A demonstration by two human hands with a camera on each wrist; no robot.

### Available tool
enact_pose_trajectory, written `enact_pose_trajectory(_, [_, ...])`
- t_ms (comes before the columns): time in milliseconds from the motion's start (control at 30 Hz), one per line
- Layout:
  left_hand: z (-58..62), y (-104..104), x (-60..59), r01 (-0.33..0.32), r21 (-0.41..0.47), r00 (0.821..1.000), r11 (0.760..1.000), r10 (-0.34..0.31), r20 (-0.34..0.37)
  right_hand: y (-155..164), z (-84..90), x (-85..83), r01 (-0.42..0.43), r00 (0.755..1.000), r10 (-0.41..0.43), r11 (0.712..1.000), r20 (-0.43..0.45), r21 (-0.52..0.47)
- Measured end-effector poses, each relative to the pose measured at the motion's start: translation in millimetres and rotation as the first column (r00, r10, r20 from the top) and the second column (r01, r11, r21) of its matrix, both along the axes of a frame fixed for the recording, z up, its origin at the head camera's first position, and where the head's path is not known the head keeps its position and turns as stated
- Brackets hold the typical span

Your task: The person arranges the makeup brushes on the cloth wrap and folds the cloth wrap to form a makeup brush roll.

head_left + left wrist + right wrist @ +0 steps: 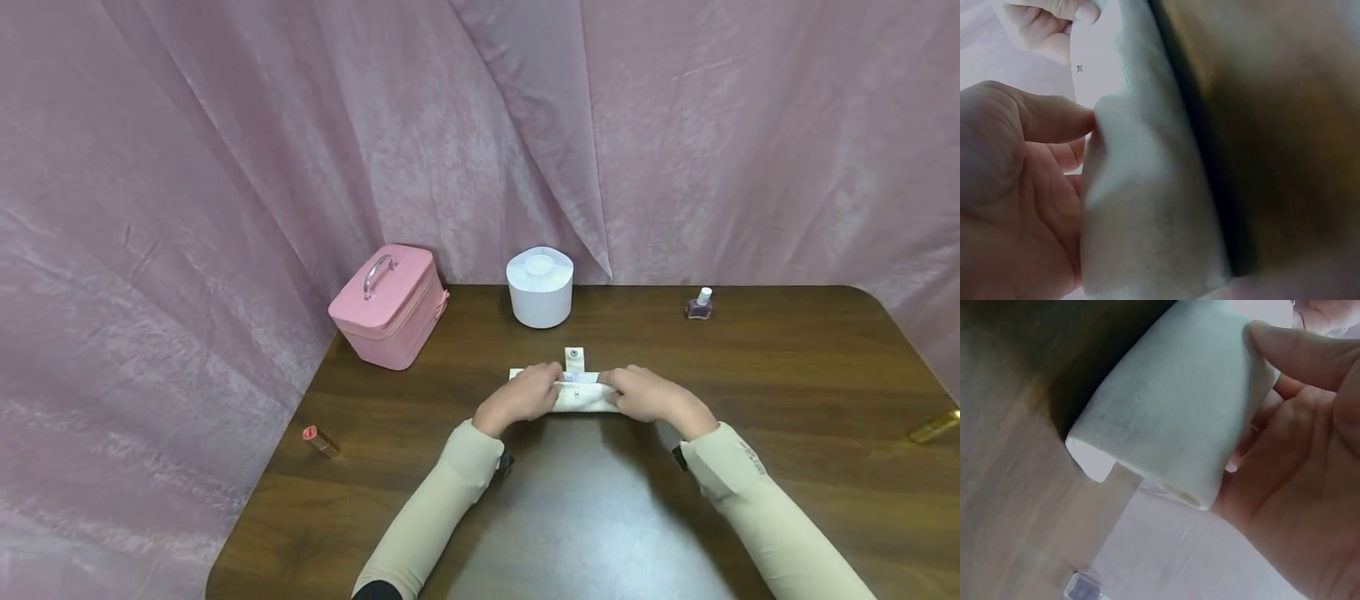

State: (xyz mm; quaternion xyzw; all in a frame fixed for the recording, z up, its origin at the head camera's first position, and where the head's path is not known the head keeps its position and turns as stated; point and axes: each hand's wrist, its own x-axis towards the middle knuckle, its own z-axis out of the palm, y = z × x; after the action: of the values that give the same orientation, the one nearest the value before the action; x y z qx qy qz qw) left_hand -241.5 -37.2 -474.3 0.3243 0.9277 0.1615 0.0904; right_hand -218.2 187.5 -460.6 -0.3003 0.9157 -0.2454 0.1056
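pouch: a white cloth pouch (581,395) lies mid-surface, a bit toward the far edge, already rolled or folded over into a fat bundle. Its snap tab (574,359) sticks out flat on the far side, not fastened yet.
left hand: the left hand (525,394) is curled round the pouch's left end, thumb pressing into the cloth in the left wrist view (1135,206).
right hand: same deal, the right hand (643,393) is grasping the right end, fingers wrapped over the roll (1179,419).
progress: I'd say the folding is mostly done. What looks left is bringing the tab over and snapping it shut. Whether anything's inside the pouch, can't tell.
stuff around: pink case (388,305) at the far left corner, white round tub (540,287) at the far edge right behind the pouch, nail polish bottle (700,304) further right along that edge.
edges: a lipstick (320,441) sits right by the left edge, and a gold tube (933,426) at the right edge looks close to rolling off, honestly.
room: lots of bare surface (600,517) between the pouch and the near edge, and to the right. The tightest spot is behind it, with the tub near the tab.
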Motion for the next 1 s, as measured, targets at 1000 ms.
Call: enact_pose_trajectory(1000, [3.9,17.7,14.8,-0.090,-0.337,0.995,0.937,0.074,-0.061,-13.8,-5.7,-15.5,0.230,0.959,-0.232,0.973,-0.165,-0.029])
